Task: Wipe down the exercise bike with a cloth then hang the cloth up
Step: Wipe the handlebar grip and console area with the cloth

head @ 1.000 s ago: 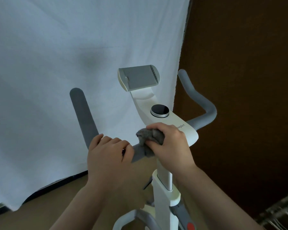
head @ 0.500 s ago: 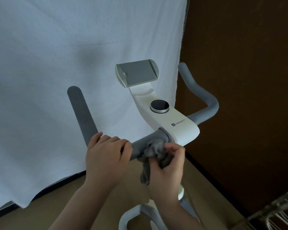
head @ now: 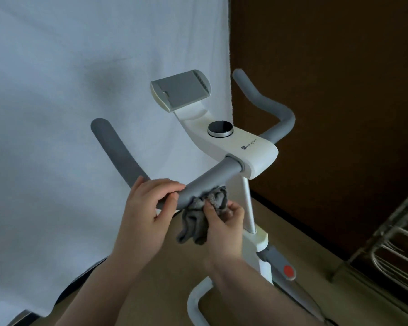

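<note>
Right hand: the right hand [head: 223, 221], nearest the camera, pinches a bunched grey cloth [head: 199, 220] and presses its upper folds against the underside of the left handlebar [head: 189, 184].
Cloth: crumpled, its top touches the bar and the rest hangs loose below the fingers.
Left hand: the left hand [head: 149, 208] grips the same bar just beside the cloth, fingers curled over the top, thumb beneath.
Step in hand: judged to be wiping the bar's underside, early in the task; the cloth is not yet hung.
Doing it well: wrapping the cloth round the foam and drawing it along the bar's length would likely clean better than dabbing with a wad; the left hand should shift so its covered patch gets wiped too.
Bike: beyond the bar, the white console [head: 243, 149] with a round dial [head: 220, 128], then the grey device holder [head: 180, 92].
Farther: a wire rack [head: 391, 245] stands at right, possibly the hanging place.
</note>
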Demonstrator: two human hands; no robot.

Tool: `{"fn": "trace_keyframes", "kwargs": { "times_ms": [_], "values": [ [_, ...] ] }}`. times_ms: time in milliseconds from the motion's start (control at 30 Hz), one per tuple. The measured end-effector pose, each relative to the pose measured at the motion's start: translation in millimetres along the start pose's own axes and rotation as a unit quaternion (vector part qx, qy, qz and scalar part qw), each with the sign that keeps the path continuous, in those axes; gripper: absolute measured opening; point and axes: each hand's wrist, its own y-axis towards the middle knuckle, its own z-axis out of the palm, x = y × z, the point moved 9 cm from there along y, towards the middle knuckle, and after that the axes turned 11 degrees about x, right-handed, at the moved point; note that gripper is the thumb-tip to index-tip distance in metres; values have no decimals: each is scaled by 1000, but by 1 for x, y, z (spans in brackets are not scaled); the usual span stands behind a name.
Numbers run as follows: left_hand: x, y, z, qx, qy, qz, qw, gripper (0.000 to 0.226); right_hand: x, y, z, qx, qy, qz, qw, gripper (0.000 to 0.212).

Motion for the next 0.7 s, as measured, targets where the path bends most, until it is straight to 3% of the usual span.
{"fn": "trace_keyframes", "kwargs": {
  "times_ms": [100,300,367,433,533,633,700],
  "values": [
    [7,-9,0,23,13,22,999,29,2,-1,-4,-21,46,-13,999,22],
    [9,-21,5,51,-1,55,997,42,8,-9,-2,-17,29,-21,999,28],
    [9,-19,5,45,-2,59,997,41,9,-12,-4,-41,0,-21,999,28],
    [9,-16,3,39,15,71,997,38,-7,-19,12,-14,-32,9,999,31],
    [12,-11,0,50,23,82,995,34,-20,-24,22,-10,24,34,999,32],
    [15,-14,0,64,16,75,995,35,2,-16,7,-76,43,-19,996,33],
    [14,-16,3,65,18,74,995,40,12,-20,10,-77,12,-57,995,31]
  ]
}}
